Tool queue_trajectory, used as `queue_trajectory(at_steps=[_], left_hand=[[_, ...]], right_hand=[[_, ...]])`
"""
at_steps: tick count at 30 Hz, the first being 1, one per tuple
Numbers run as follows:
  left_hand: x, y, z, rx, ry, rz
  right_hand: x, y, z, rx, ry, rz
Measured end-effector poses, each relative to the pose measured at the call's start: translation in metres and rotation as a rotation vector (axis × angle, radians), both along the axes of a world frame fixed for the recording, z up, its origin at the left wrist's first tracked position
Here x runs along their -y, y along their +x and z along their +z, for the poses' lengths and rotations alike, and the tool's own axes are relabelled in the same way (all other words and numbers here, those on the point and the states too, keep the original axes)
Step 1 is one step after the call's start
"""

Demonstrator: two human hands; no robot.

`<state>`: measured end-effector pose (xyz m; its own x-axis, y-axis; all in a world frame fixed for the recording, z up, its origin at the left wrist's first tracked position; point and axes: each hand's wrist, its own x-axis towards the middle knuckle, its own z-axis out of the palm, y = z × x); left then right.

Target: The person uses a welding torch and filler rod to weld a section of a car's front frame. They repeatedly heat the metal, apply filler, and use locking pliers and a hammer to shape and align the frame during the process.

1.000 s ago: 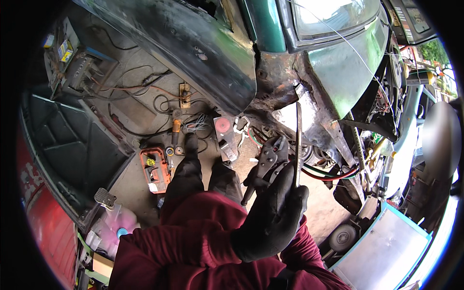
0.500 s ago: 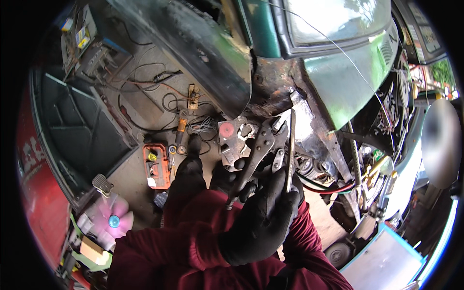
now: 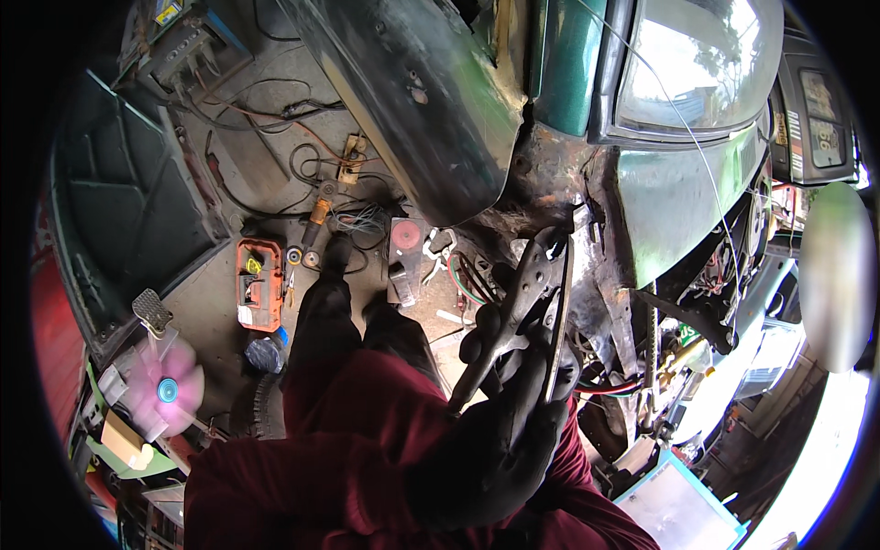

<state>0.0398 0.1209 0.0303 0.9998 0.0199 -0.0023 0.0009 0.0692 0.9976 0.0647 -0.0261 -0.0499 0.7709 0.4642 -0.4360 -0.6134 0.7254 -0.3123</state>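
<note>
Both of my hands wear black gloves. My left hand (image 3: 500, 440) is closed around the lower end of a long, thin flat metal strip (image 3: 561, 316), which stands almost upright. Behind it, my right hand (image 3: 488, 332) is mostly hidden; its dark fingers wrap round a pair of locking pliers (image 3: 524, 291). The pliers lie alongside the strip, jaws upward, and their long handle slants down to the left. Just beyond the tool tips is the rusty, partly bare-metal body section (image 3: 550, 156) of a green car. Whether the jaws grip anything is too dark to see.
A dark car panel (image 3: 412, 119) hangs over the floor ahead. An orange toolbox (image 3: 260, 284), an angle grinder (image 3: 319, 215) and tangled cables lie near my feet. At left stands a pink-bladed fan (image 3: 167, 390). A thin wire (image 3: 674, 96) crosses the windscreen.
The view has shifted, so the car sits farther right and the floor items farther left. The pliers and strip lean slightly more to the right, still held.
</note>
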Motion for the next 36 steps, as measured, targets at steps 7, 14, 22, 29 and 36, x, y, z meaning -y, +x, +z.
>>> queue_trajectory(at_steps=[7,14,22,29,36], left_hand=[[-0.012,0.004,0.017,-0.374,-0.288,-0.148],[-0.016,0.022,0.011,0.054,-0.043,-0.049],[-0.081,0.053,0.064,-0.902,-0.436,-0.51],[-0.116,0.056,0.056,-0.582,0.192,-0.412],[-0.137,0.096,0.042,-0.11,0.826,-0.603]], right_hand=[[-0.02,0.011,0.009,0.003,0.03,-0.068],[-0.045,0.019,0.03,-0.08,0.006,-0.144],[-0.057,0.025,0.033,-0.087,-0.124,-0.162],[-0.053,0.034,0.041,-0.072,-0.16,-0.094],[-0.054,0.032,0.023,0.03,-0.026,-0.106]])
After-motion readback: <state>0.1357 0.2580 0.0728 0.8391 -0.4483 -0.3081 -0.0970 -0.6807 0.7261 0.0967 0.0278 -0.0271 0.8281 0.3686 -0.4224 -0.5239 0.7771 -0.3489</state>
